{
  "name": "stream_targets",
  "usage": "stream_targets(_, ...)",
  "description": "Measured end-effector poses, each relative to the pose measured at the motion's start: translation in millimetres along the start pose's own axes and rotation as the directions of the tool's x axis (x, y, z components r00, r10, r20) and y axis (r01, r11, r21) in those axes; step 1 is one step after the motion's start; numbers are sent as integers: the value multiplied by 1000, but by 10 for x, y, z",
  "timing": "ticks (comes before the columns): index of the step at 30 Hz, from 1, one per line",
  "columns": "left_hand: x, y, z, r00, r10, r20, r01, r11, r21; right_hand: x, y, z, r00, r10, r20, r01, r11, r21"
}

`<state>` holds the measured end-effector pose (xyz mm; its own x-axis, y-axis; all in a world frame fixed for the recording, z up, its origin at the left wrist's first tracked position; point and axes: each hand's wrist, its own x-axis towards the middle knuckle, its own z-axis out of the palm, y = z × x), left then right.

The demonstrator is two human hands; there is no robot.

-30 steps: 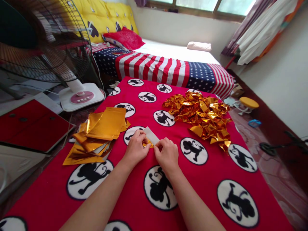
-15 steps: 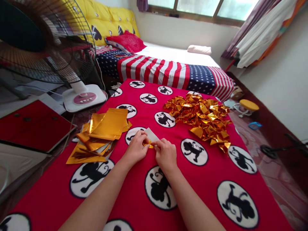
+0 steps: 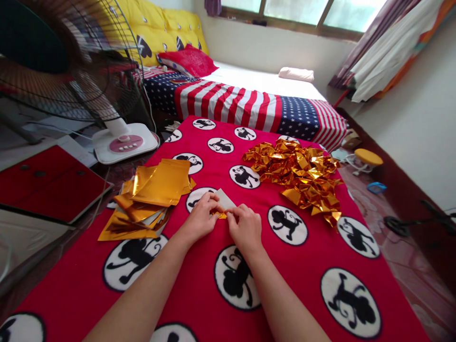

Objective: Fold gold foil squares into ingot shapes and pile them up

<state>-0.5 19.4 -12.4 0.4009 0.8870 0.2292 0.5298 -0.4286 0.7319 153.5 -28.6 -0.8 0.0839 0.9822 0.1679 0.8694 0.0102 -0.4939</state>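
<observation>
A sheet of gold foil paper [image 3: 224, 199] lies pale side up in the middle of the red cloth, its near edge folded over to show gold. My left hand [image 3: 204, 213] pinches that folded edge from the left. From the right, my right hand [image 3: 244, 224] grips the same fold with thumb and fingers. Fingertips hide part of the crease. To the left is a loose stack of flat gold foil sheets [image 3: 164, 183]. A heap of folded gold foil pieces [image 3: 299, 171] lies at the right.
The red cloth [image 3: 292, 294] with monkey prints covers the surface under my hands. A standing fan [image 3: 124, 142] is at the left, beside a red panel [image 3: 46, 185]. Behind is a bed with a flag-patterned cover [image 3: 228, 104]. A yellow round stool [image 3: 368, 156] stands at the right.
My fingers have shifted slightly along the fold, and a little more of the pale side shows between them. The stack and the heap are unchanged.
</observation>
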Motion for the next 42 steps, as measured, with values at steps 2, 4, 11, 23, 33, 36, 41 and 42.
stream_targets(2,0,5,1,1000,-5,-2,5,1000,3,9,-19,11,999,32,-13,-32,999,-11)
stream_targets(4,-2,3,5,1000,-8,-5,8,1000,5,11,-23,15,999,45,-16,-45,999,-3)
stream_targets(11,-7,-4,14,1000,-11,-12,11,1000,2,-9,57,-21,1000,6,-2,-6,998,65)
stream_targets(23,-1,1,6,1000,10,-28,-10,1000,10,-304,135,-83,968,-252,19,248,930,-271)
stream_targets(33,-1,33,8,999,6,-35,-7,1000,0,-316,-10,-125,966,-260,-3,255,946,-200)
stream_targets(36,2,31,14,999,-3,-52,2,1000,-18,-290,-185,0,967,-254,22,254,950,-183)
stream_targets(41,3,18,12,998,-6,-65,3,999,-51,-321,-138,17,972,-233,24,232,944,-236)
stream_targets(42,1,13,12,998,-5,-65,2,998,-55,-338,-93,-15,971,-236,29,236,941,-241)
